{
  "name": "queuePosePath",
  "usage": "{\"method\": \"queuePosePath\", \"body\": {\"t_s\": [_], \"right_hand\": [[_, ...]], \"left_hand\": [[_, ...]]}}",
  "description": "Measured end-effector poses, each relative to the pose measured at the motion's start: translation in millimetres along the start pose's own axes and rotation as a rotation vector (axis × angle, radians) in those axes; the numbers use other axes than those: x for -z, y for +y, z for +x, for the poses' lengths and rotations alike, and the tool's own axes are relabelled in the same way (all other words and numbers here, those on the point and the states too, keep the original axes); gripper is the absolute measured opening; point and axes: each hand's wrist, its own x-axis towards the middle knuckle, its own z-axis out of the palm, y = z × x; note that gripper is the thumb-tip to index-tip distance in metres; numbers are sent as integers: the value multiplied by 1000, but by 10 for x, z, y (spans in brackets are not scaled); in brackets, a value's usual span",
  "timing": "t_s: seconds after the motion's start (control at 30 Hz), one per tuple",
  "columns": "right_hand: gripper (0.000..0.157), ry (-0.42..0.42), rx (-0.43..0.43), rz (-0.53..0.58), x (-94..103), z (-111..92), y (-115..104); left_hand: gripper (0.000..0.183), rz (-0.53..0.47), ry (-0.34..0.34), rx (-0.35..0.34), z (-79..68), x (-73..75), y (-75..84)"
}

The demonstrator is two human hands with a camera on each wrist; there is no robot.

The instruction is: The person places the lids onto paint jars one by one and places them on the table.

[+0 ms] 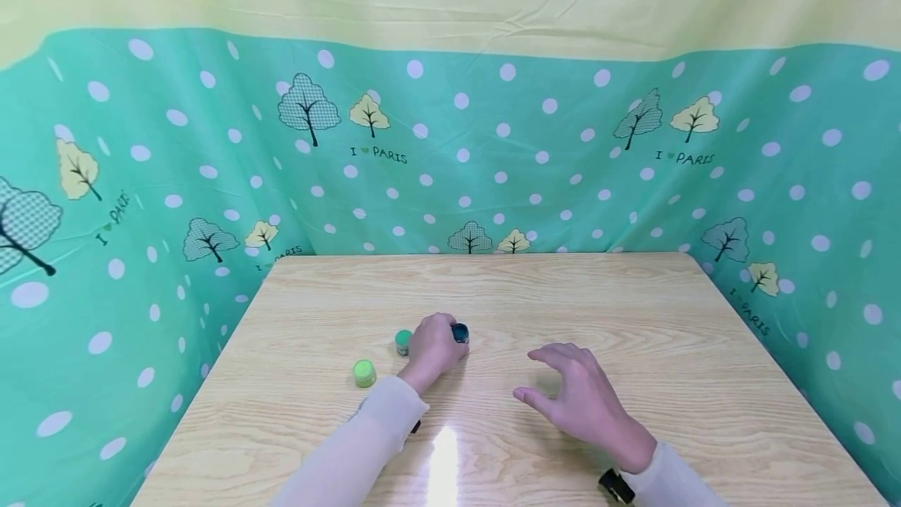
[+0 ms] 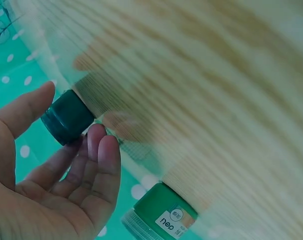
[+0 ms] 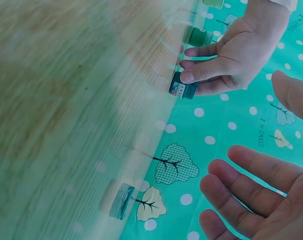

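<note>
From where I stood, the person's left hand was at the dark teal paint jar, which seemed to stand upright on the table, left of the right hand. That left grip was partly closed, thumb to one side of the jar and fingers curved along the other; how firmly it held, I could not tell. The right grip was wide, thumb well apart from the fingers, with nothing in it. Just left of the left hand stood a green paint jar with a "deli" label, and nearer and farther left a light green jar, so that the three made a slanting row. I took the step in hand to be handling the dark jar, though whether it was being taken up or set down I couldn't say. The next move, I judged, called either for firming that hold or for drawing the fingers straight off, without nudging the green jar beside it.
</note>
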Motion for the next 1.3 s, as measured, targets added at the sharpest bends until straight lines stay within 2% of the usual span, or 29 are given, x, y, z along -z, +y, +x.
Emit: {"method": "queuePosePath", "body": {"t_s": [0.2, 0.57, 0.97, 1.17, 1.3], "right_hand": [[53, -3, -3, 3, -5, -3, 3], [53, -21, -26, -1, 26, 10, -24], [54, -29, -53, 1, 52, 21, 7], [53, -23, -54, 7, 56, 33, 45], [53, -25, -84, -4, 62, 38, 79]], "left_hand": [[31, -2, 1, -11, 21, -10, -13], [31, 1, -18, -16, -15, 58, 12], [29, -61, 41, -114, -209, 166, 27], [27, -95, 34, -147, -324, 248, 57], [24, -121, 30, -179, -395, 301, 52]]}}
